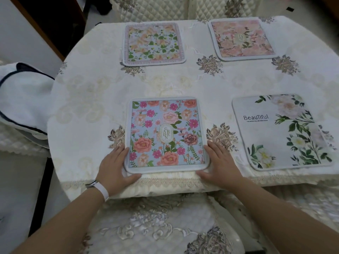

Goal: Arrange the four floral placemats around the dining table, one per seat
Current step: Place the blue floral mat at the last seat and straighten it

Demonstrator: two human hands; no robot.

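Garden placemat lies between left hand and right hand.

A cream tablecloth with embroidered flower motifs and a lace hem covers the table. Quilted chair backs stand at the far side. A white cushion with dark piping lies at the left.

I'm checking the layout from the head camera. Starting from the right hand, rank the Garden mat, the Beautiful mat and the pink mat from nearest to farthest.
From the right hand:
1. Garden mat, touching, at its left.
2. Beautiful mat, near side, to its right.
3. Pink mat, far right corner.
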